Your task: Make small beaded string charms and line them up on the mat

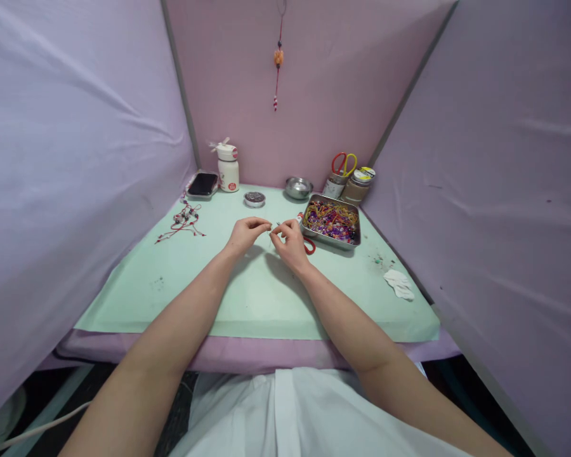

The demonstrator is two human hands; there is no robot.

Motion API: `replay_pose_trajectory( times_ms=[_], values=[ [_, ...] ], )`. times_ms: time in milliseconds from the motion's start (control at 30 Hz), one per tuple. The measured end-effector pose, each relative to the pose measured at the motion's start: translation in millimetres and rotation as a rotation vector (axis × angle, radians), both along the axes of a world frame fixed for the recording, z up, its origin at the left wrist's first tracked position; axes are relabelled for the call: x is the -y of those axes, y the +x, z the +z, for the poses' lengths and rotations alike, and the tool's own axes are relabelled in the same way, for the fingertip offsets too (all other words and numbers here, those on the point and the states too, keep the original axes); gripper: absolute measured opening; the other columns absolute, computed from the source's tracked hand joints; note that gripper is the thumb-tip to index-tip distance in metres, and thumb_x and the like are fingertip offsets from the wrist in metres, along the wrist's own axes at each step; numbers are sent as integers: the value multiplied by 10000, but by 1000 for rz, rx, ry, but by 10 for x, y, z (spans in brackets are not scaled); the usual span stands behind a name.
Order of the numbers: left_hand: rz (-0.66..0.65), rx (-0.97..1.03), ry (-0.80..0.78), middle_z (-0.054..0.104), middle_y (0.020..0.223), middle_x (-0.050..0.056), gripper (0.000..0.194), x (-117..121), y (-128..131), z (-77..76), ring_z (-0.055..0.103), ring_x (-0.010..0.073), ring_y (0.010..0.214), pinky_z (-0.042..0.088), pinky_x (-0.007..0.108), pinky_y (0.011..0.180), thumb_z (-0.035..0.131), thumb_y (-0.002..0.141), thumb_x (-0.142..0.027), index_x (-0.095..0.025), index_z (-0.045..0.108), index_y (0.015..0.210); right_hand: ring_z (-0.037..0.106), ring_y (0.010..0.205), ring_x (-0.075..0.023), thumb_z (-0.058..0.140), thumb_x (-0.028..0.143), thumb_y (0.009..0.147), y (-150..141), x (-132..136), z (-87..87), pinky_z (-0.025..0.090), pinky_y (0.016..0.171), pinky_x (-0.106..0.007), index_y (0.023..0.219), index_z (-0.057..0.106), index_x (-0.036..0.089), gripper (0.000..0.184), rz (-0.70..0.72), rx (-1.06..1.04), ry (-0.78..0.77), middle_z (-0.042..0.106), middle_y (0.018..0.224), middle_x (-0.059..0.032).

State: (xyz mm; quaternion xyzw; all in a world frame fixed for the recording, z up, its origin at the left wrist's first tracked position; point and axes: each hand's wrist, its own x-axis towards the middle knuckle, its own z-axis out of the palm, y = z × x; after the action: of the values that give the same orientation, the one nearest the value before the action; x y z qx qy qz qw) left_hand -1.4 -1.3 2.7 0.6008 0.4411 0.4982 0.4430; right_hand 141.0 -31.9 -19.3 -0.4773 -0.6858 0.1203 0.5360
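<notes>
Left hand (pixel 248 235) and right hand (pixel 290 244): fingertips pinched together, apparently on a tiny piece (pixel 269 230), identity unclear. Slack grip could drop it onto the table (pixel 266 308).

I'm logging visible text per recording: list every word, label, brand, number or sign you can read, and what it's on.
No text reads with certainty.
White cylindrical bottle: red marks, lettering too small.
Brown jar with white-and-yellow lid: lid print blurred.
Small jar holding red- and yellow-handled scissors: pale label blurred.
</notes>
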Motion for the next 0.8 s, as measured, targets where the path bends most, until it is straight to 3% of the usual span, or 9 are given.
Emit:
replay_pose_trajectory(
  times_ms=[300,567,800],
  values=[
    [-43,-71,87,705,780,51,178,12,-5,2,602,170,765,446,289,750,698,662,-322,-165,717,746,485,692,-147,604,361,775,24,-52,28,415,676,-284,662,583,191,205,64,-174,-154,542,718,-5],
    [-99,-153,156,704,792,48,175,31,-26,28,599,171,770,444,277,743,654,706,-331,-174,718,752,376,535,-97,645,500,710,59,-103,-19,303,496,-227,676,551,194,322,211,-431,-477,453,585,48],
    [-150,-190,144,697,794,53,217,69,-49,110,589,171,772,434,271,722,660,704,-359,-160,716,768,361,486,-84,697,535,642,79,-116,-20,260,441,-222,660,553,186,379,242,-483,-553,451,540,46]
  ],
)
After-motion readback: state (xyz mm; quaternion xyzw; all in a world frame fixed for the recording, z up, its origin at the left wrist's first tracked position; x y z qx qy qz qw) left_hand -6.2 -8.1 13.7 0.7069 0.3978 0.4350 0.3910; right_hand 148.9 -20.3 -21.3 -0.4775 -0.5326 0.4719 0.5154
